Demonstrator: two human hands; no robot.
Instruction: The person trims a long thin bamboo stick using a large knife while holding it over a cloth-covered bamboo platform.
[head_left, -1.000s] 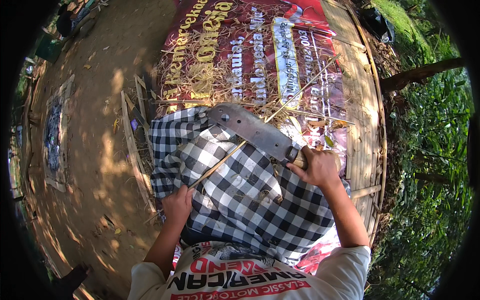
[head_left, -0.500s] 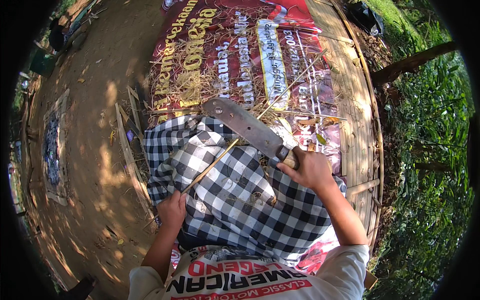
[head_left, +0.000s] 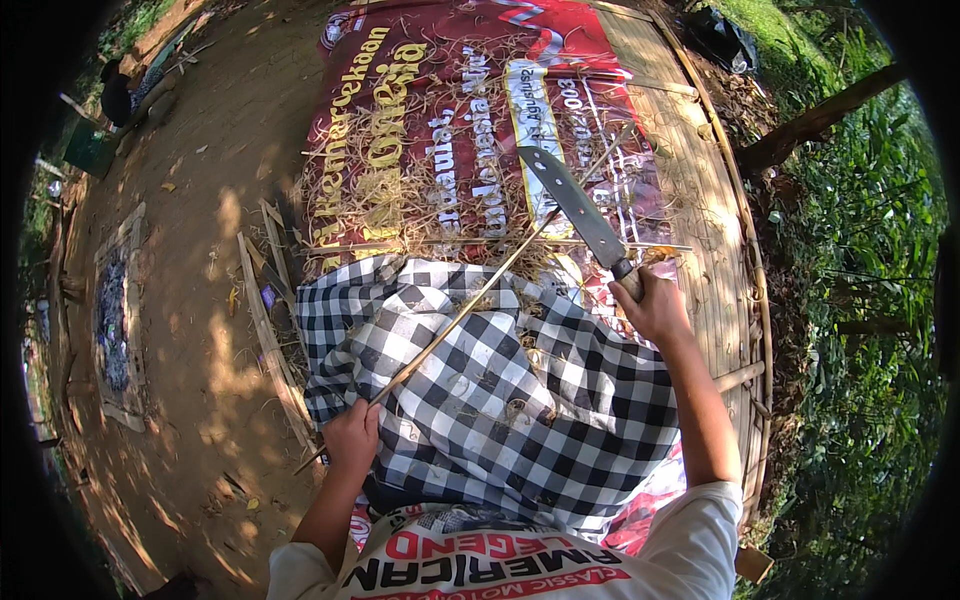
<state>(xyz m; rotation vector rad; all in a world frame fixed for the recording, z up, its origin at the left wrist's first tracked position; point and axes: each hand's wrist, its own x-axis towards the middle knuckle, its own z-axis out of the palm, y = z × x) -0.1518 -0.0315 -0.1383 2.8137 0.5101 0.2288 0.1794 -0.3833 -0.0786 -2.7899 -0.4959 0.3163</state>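
Thin stick (head_left: 463, 317) slants over checked cloth (head_left: 500, 375) on lap, left hand (head_left: 351, 436) clamped round it near lower end, right hand (head_left: 657, 305) fingers wrapped on handle of knife (head_left: 577, 207), blade across stick's far half, contact unclear, red banner (head_left: 590, 35) beyond

You have bright daylight here, broken into dapples: warm sun patches and soft shade mottle the dirt ground (head_left: 185, 270) on your left, becoming slanting streaks at the near left. To your right, sunlight pales the bamboo slats (head_left: 700, 185), and the foliage (head_left: 860, 410) beyond mixes deep shadow with bright specks. Your knife (head_left: 575, 205) shows clear edges and a dull sheen. Fisheye distortion bows the slats' outer edge, black rings your view, and far-left details look indistinct.
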